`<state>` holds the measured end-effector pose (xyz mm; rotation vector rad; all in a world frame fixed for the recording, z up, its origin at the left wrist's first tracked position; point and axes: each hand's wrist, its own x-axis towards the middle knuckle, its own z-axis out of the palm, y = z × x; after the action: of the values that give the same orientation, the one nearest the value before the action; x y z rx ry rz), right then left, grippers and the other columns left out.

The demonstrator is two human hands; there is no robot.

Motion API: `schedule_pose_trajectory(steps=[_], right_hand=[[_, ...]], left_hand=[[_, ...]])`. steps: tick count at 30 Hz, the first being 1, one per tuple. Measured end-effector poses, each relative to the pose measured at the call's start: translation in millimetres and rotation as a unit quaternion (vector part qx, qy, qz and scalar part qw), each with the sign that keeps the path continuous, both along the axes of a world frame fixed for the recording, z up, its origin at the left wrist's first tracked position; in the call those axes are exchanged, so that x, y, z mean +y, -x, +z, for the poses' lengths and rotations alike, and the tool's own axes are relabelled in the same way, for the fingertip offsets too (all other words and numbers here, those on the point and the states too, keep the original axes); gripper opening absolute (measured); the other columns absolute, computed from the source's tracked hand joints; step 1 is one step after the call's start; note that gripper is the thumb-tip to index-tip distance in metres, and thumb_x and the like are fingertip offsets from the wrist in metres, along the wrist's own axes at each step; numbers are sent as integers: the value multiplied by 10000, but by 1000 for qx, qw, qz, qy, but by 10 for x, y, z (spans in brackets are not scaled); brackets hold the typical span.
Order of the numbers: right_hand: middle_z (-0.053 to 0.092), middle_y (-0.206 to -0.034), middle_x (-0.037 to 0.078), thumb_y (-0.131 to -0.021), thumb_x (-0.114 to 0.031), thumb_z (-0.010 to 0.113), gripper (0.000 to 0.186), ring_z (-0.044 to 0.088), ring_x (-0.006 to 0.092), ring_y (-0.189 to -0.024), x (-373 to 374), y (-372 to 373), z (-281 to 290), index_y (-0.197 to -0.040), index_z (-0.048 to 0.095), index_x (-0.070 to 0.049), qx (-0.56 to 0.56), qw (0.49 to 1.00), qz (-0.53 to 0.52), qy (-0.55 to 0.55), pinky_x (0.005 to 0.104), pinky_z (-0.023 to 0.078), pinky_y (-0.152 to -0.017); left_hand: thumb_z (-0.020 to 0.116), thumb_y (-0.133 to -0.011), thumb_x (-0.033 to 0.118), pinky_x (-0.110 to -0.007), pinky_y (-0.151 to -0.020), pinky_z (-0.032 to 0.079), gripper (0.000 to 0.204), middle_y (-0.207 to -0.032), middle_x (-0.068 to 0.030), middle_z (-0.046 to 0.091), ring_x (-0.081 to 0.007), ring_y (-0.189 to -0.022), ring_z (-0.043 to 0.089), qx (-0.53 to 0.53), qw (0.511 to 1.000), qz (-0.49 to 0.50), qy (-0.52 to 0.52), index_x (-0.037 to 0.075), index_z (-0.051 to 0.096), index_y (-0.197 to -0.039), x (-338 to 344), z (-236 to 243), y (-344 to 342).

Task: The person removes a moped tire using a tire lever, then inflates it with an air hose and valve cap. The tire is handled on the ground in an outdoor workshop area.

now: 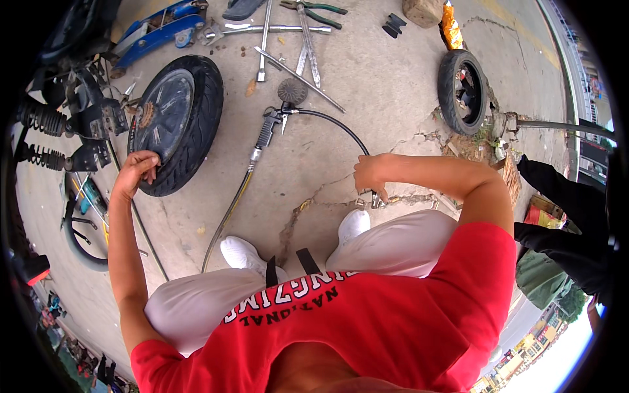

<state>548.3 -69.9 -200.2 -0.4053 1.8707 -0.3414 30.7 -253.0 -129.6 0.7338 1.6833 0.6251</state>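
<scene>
A wheel with a black tyre [204, 121] and a dark hub stands tilted at the left. My left hand [139, 170] is closed at its near edge, thumb and fingers gripping by the rim; the fingertips are partly hidden. To the right, my right hand [372, 175] is closed around the end of a thin black hose [337, 126], its metal end fitting [375, 200] showing below the fingers. That hose runs from a tyre inflator gun [267, 128] with a round gauge [292, 92], lying on the ground between my hands. A yellow-striped air hose [230, 208] leads from the gun towards my feet.
A cross-shaped lug wrench [265, 39], green-handled pliers [318, 8] and tyre levers [308, 49] lie ahead. A blue floor jack [160, 33] sits far left, beside a vehicle's springs [42, 114]. Another small tyre [462, 92] lies far right. Someone in dark trousers [567, 196] is at right.
</scene>
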Motion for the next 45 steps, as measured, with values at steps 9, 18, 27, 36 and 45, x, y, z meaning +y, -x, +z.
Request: schedule_pose_trajectory(steps=[9, 18, 27, 36, 45], right_hand=[[641, -1092, 100, -759, -239, 754, 419, 577, 242, -1030, 244, 450, -277, -1120, 650, -55, -22, 996, -47, 69, 384, 445, -867], [682, -913, 143, -896, -90, 516, 201, 661, 297, -877, 1308, 1617, -571, -1048, 623, -15, 477, 686, -548, 39, 385, 517, -774], [618, -971, 151, -815, -50, 577, 178, 607, 382, -906, 1818, 1507, -973, -988, 616, -40, 521, 682, -493, -143, 459, 496, -788], [634, -943, 139, -802, -78, 596, 104, 616, 345, -956, 1771, 1628, -926, -903, 615, -58, 501, 757, -396, -138, 445, 507, -786], [629, -1036, 180, -818, -31, 547, 192, 614, 382, -927, 1761, 1867, -824, -1006, 586, -40, 482, 710, -504, -98, 451, 501, -805]], left_hand=[[609, -914, 275, -213, -497, 343, 243, -586, 2, 574, -76, -499, 505, 53, 998, -36, -23, 50, 658, -837, -19, -39, -1], [589, -933, 272, -210, -504, 368, 242, -599, 12, 560, -69, -525, 512, 64, 997, -42, -28, 51, 648, -856, -59, -61, -30], [571, -942, 248, -210, -500, 373, 226, -611, 20, 544, -59, -544, 503, 64, 996, -38, -52, 45, 636, -865, -82, -67, -55], [576, -936, 220, -209, -487, 377, 214, -610, 21, 541, -57, -543, 503, 59, 997, -23, -52, 28, 636, -863, -77, -53, -86], [582, -930, 209, -213, -484, 379, 213, -618, 21, 539, -57, -541, 503, 62, 996, -14, -55, 25, 632, -836, -87, -31, -103]])
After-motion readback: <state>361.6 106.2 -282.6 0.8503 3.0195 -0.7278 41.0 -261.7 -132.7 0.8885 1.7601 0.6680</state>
